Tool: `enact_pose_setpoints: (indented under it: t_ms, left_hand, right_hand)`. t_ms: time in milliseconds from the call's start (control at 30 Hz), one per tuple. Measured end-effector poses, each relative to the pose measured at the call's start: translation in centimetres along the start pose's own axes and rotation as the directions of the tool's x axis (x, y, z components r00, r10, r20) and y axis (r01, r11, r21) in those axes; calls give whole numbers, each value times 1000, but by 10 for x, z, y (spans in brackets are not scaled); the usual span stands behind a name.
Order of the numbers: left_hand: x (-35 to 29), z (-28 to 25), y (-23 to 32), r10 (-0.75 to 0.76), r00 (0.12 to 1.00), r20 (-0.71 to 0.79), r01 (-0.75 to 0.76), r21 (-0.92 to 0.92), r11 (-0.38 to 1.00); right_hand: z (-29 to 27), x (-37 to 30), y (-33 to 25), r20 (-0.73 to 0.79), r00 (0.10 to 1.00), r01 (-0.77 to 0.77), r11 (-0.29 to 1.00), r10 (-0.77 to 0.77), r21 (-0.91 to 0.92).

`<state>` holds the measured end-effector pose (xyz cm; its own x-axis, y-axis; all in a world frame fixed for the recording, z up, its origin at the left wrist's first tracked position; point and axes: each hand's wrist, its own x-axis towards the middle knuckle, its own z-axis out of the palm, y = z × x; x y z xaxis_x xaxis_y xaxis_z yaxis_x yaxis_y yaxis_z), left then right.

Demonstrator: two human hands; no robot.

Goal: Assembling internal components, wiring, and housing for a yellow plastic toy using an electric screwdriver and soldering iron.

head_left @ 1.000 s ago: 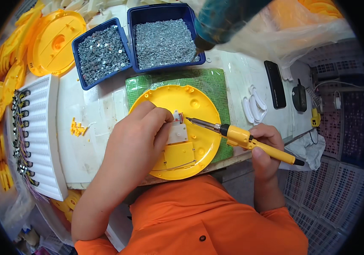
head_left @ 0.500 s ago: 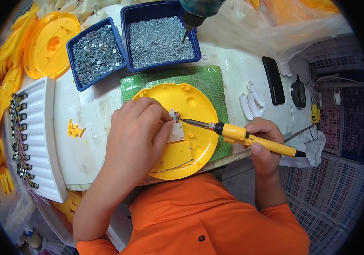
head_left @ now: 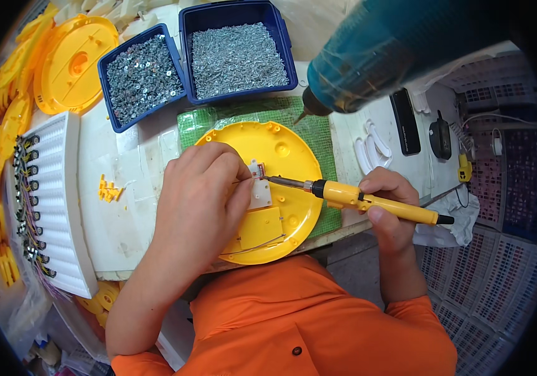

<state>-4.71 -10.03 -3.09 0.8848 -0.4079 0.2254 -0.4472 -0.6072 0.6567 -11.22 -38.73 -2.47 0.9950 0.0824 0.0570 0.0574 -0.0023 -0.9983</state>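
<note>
My right hand grips a yellow soldering iron with a black rear end. Its grey tip points left and meets, or nearly meets, a small red-and-silver part on a white plate. That plate sits inside a round yellow plastic cover, beside a yellow rectangular lid. Over the cover's left side is my left hand, thumb and forefinger pinched right at the small part. What lies between those fingertips is too small to make out. A green woven mat lies under the cover.
A teal power screwdriver hangs over the mat's far right. Blue bins of screws and small metal pieces stand at the back. A white foam tray with wired parts is left; a black phone lies right.
The hanging screwdriver has swung nearer, from over the screw bin to above the mat's far right edge. Both my hands and the soldering iron have barely moved.
</note>
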Motion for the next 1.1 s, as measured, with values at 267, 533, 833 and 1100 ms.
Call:
enact_pose_setpoints:
  t_ms: [267,533,833,1100]
  left_hand:
    - [0,-2,-1,-24,999,42,22,32,999]
    - [2,-2,0,-15,999,47,14,35,999]
    - [1,-12,-2,5,1000,-28,-3,77,997]
    - [-10,-58,-40,-589,807,35,590,-88,803]
  right_hand:
    - [-2,4,3,-8,998,56,997,-56,-59]
    - [-6,-4,7,-121,989,70,993,-81,-93]
    - [-6,-7,13,-134,988,71,995,-79,-69]
    - [-9,-10,13,-189,979,68,996,-77,-51]
